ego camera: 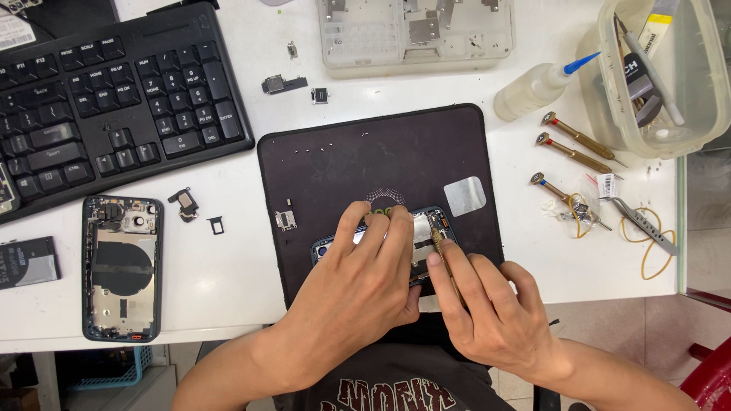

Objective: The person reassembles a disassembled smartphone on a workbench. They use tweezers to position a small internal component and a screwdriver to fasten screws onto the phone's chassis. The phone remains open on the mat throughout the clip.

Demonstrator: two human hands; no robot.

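An opened blue phone (426,225) lies on a black work mat (343,160) near the table's front edge. My left hand (358,281) rests flat over the phone, its fingers pressing on the frame. My right hand (483,308) grips a small brass-tipped screwdriver (439,240) whose tip touches the phone's insides at the right end. Most of the phone is hidden under my hands. A square silver part (464,195) and a small connector piece (285,219) lie on the mat, with a row of tiny screws (316,149) near its top.
A phone back housing (122,266) lies at the left, by a black keyboard (114,99) and a battery (29,262). Spare screwdrivers (575,148), tweezers (646,224), rubber bands, a squeeze bottle (537,90) and a plastic tub (670,68) sit right. A clear parts tray (415,34) stands behind.
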